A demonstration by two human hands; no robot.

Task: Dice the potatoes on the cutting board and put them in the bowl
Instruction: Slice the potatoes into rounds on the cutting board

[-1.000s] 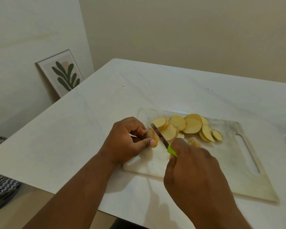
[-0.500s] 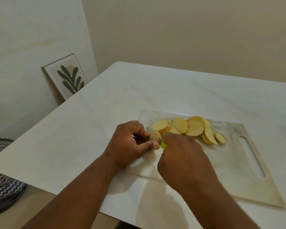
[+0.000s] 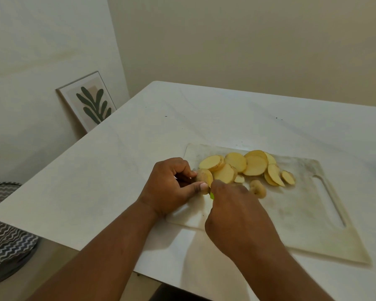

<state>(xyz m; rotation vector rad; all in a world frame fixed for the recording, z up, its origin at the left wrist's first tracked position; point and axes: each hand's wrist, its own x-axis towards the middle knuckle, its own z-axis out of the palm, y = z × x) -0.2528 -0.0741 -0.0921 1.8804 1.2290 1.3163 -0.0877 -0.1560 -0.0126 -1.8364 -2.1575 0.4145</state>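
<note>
Head view: I'm slicing potato on the cutting board.
My left hand pinches the potato end between thumb and curled fingers at the board's left side; my right hand is clenched round the green knife handle, blade hidden. Cut slices lie in an overlapping row on the board, which rests on the white worktop.

A: What leans on the left wall?
B: A pale-framed print of dark green leaves, tilted against it.
A: And lower left?
B: A round grey cushion with white zigzag stripes (partly cut off), beside the white marble-look table.
</note>
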